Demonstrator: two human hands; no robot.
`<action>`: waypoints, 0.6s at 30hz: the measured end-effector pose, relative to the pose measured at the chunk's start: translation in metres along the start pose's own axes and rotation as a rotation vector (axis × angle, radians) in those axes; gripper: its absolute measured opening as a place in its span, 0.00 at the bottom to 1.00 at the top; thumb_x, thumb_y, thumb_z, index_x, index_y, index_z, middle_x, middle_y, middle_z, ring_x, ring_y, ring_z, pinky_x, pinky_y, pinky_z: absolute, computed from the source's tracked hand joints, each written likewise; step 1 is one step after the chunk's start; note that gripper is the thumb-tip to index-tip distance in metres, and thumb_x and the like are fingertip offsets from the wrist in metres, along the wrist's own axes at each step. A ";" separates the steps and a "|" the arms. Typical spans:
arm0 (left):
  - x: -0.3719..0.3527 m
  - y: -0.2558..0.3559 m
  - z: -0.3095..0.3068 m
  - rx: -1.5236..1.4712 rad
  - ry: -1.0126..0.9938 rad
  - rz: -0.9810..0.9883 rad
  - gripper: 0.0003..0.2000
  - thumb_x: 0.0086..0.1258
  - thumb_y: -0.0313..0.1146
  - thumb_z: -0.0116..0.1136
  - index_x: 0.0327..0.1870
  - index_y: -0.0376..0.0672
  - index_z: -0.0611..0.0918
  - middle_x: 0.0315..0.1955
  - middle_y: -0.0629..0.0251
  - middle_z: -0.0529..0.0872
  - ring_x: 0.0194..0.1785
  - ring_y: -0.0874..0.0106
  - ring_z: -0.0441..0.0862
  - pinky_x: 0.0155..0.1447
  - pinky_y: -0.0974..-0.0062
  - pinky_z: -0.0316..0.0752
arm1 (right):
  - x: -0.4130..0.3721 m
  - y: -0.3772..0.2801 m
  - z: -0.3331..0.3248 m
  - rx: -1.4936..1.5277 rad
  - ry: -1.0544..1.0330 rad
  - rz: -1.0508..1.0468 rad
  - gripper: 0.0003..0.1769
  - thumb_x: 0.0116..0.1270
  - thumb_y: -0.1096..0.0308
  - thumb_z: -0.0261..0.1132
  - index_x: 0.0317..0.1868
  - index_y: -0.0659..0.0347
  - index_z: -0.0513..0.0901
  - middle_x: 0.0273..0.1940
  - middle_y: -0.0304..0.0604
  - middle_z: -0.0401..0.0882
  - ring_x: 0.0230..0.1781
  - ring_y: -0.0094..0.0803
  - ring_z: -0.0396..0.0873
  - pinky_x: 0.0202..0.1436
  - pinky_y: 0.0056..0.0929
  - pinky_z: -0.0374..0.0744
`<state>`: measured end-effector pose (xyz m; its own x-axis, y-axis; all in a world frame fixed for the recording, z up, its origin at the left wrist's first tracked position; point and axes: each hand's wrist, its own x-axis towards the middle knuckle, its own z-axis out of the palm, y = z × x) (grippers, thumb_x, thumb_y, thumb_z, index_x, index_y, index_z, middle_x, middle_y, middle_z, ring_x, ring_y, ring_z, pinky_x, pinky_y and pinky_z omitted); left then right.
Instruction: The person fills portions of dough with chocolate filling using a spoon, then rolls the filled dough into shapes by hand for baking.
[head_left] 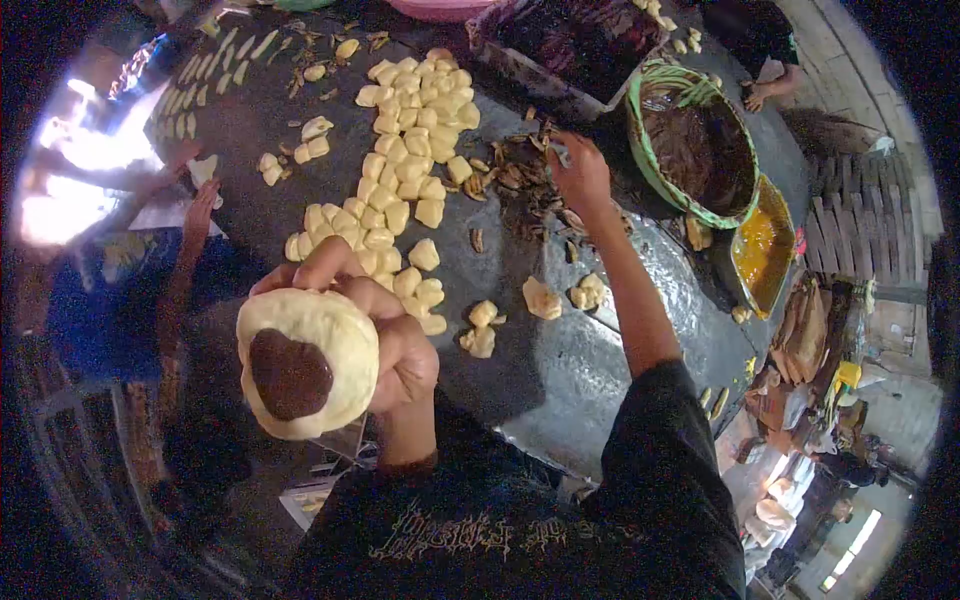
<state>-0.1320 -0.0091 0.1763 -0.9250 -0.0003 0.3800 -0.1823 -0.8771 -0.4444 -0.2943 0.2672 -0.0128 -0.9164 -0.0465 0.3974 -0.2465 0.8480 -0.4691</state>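
Close to the camera, my left hand holds up a flattened round of pale dough with a smear of dark brown filling at its centre. My right hand reaches across the table to a scattered heap of brown strips. Its fingers are drawn together at the heap's far edge; what they pinch is too small to make out. Between the hands and beyond lies a long cluster of pale dough pieces. A few loose dough lumps sit nearer my right forearm.
A green-rimmed basin of dark brown paste stands at the right, beside a tray of yellow liquid. A dark-stained crate is at the back. At the left, another person's hand handles dough near rows of dough strips. Another person's hand shows at top right.
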 end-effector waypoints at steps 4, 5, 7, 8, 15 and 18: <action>0.024 0.009 -0.005 0.034 0.111 -0.070 0.10 0.70 0.30 0.63 0.49 0.55 0.83 0.47 0.74 0.74 0.39 0.78 0.73 0.34 0.77 0.73 | 0.036 0.030 0.044 -0.335 -0.333 -0.096 0.13 0.69 0.66 0.65 0.51 0.60 0.83 0.47 0.56 0.85 0.48 0.54 0.84 0.50 0.51 0.84; 0.030 0.010 -0.005 0.045 0.142 -0.090 0.08 0.71 0.32 0.63 0.49 0.55 0.82 0.47 0.74 0.74 0.38 0.79 0.73 0.34 0.77 0.72 | 0.038 0.033 0.046 -0.312 -0.293 -0.086 0.14 0.68 0.66 0.66 0.52 0.60 0.83 0.46 0.55 0.86 0.47 0.51 0.85 0.49 0.48 0.84; 0.034 0.013 -0.005 0.110 0.206 -0.057 0.09 0.71 0.34 0.63 0.50 0.55 0.81 0.47 0.75 0.74 0.39 0.78 0.74 0.34 0.75 0.73 | 0.037 0.036 0.046 -0.259 -0.219 -0.079 0.15 0.68 0.66 0.68 0.53 0.61 0.82 0.44 0.54 0.87 0.44 0.46 0.87 0.47 0.43 0.85; 0.039 0.012 -0.012 0.034 0.159 -0.061 0.10 0.71 0.35 0.63 0.52 0.55 0.81 0.48 0.75 0.75 0.40 0.77 0.75 0.35 0.73 0.73 | 0.037 0.027 0.038 -0.114 -0.177 0.042 0.15 0.68 0.66 0.70 0.53 0.61 0.82 0.43 0.53 0.87 0.42 0.42 0.88 0.46 0.40 0.84; 0.016 0.010 -0.086 0.319 0.444 0.001 0.19 0.78 0.45 0.56 0.65 0.51 0.73 0.58 0.59 0.78 0.55 0.67 0.80 0.53 0.65 0.81 | 0.036 -0.132 -0.113 0.581 -0.015 0.241 0.09 0.66 0.70 0.73 0.45 0.65 0.88 0.39 0.46 0.90 0.39 0.29 0.86 0.47 0.27 0.81; 0.011 -0.030 -0.079 0.776 0.270 0.104 0.25 0.79 0.40 0.56 0.72 0.46 0.65 0.66 0.55 0.75 0.66 0.66 0.75 0.65 0.64 0.78 | 0.022 -0.203 -0.196 0.411 0.036 -0.080 0.10 0.60 0.75 0.76 0.43 0.65 0.89 0.40 0.46 0.90 0.40 0.30 0.87 0.46 0.28 0.81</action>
<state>-0.1631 0.0554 0.1295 -0.9907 -0.0713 0.1162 0.0994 -0.9612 0.2573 -0.2026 0.1972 0.2455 -0.8795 -0.0785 0.4694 -0.4281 0.5611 -0.7084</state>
